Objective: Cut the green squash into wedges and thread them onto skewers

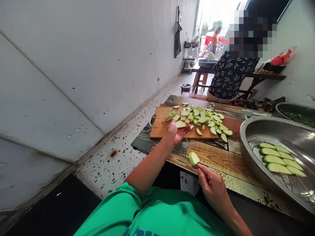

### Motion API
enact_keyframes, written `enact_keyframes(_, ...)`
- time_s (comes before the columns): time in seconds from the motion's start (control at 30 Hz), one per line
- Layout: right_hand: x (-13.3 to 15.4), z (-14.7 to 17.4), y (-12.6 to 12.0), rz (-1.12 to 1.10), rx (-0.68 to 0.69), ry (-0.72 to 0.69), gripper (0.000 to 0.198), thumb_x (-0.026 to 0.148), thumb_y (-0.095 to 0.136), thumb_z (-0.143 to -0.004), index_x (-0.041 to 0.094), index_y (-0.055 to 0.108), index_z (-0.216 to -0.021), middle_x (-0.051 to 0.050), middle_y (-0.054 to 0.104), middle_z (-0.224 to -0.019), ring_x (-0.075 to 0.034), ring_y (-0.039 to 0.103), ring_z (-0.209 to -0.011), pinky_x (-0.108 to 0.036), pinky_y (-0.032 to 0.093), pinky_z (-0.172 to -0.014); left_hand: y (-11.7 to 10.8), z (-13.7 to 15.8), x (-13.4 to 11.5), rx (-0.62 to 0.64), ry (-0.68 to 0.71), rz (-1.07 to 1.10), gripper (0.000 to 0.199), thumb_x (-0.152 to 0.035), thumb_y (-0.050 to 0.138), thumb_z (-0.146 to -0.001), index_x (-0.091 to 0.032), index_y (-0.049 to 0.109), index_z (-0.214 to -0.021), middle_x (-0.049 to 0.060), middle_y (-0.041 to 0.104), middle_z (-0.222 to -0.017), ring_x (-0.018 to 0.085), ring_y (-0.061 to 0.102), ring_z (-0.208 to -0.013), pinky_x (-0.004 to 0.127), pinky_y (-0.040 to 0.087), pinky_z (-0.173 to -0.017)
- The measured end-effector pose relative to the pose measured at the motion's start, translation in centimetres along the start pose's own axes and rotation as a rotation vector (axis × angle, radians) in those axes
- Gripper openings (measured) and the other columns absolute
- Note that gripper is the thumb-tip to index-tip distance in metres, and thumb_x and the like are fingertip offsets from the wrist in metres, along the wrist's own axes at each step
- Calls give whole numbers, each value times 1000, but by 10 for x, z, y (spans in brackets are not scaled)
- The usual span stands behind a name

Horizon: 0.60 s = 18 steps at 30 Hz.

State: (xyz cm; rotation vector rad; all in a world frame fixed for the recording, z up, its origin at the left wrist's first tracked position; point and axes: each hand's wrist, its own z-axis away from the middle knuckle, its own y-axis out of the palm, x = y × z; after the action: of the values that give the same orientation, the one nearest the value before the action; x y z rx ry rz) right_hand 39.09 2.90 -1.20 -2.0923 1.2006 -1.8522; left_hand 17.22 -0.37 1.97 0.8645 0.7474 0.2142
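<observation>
My left hand [175, 132], palm up over the near edge of the cutting board [159, 127], has a pale green zucchini slice [180, 124] between its thumb and fingers. In my right hand [212, 182], below the table's front edge, the lower end of a thin wooden skewer [186, 141] is pinched. One threaded zucchini slice [194, 158] sits low on that skewer, just above my right fingers. The skewer's upper end reaches my left hand; I cannot tell whether it touches the slice there. Cut zucchini pieces [202, 120] lie heaped across the board and spill off its right side.
A large metal basin [248, 141] on the right holds skewered zucchini slices [275, 159]. Behind it is another bowl [283, 106] with dark green contents. Beyond the table a person in a patterned shirt [231, 77] sits facing away. A white wall [98, 65] runs along the left.
</observation>
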Motion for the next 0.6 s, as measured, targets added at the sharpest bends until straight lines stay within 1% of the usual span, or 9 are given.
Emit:
enact_keyframes(0.23,-1,1,0,13,-10,-12,33,32,42,-93,14,71,-93,0,56,-55,-12,50,-45,-21,40,-46,-2,0,5,27,40,-15,51,-45,26,-98,-12,62,-84,9,63,-64,19,65,-66,39,55,-75)
enact_keyframes(0.47,-4,3,0,16,-6,8,35,32,43,-92,12,71,-93,0,54,-53,-12,51,-46,-21,41,-47,1,5,9,53,62,-52,40,-30,30,-97,-10,62,-81,10,64,-65,18,65,-65,37,53,-78)
enact_keyframes(0.6,-3,3,0,-3,-1,20,36,33,43,-92,11,71,-94,0,54,-52,-12,51,-44,-21,39,-45,3,7,11,44,68,-61,39,-27,30,-96,-11,60,-78,10,64,-64,18,65,-64,37,53,-79)
